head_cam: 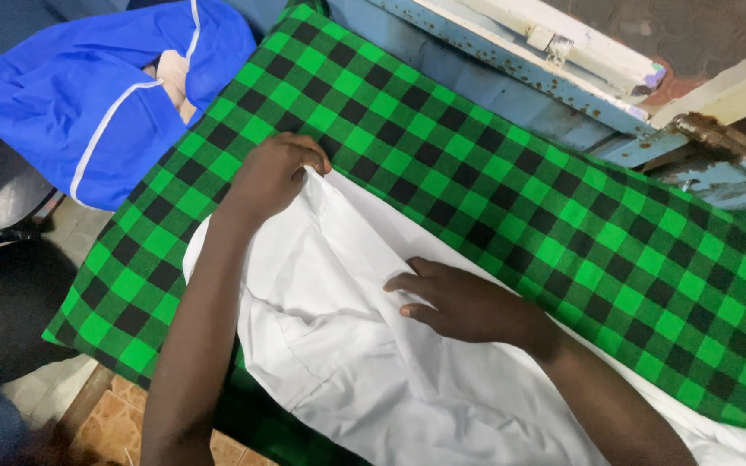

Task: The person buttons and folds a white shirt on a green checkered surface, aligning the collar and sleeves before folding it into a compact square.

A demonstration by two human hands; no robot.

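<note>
Two bare hands work on a white cotton garment [373,362] that lies spread over a green-and-black checked cloth [511,190] covering a long surface. The left hand [276,173] sits at the garment's far upper corner, its fingers [308,155] curled down and closed tight around a pinch of the white fabric, so that the edge lifts slightly and folds radiate from the grip. The knuckles face up and the fingertips are tucked under, hidden by the cloth. The right hand [464,302] rests flat near the garment's middle, palm down, with its fingers [412,283] stretched out, close together and only slightly parted, pressing on the fabric rather than gripping it; the thumb lies beside them toward the near side. The two hands are well apart, with a stretch of creased white fabric between them. A seam runs along the garment's left part, near the left forearm.

Beyond the checked cloth's far left corner lies a bright blue fabric bag with a white stripe [105,95], touching or just beside the cloth's edge. Along the far side runs a pale blue painted frame with rust spots [511,69]. Orange-brown floor tiles [123,423] show at the lower left.
</note>
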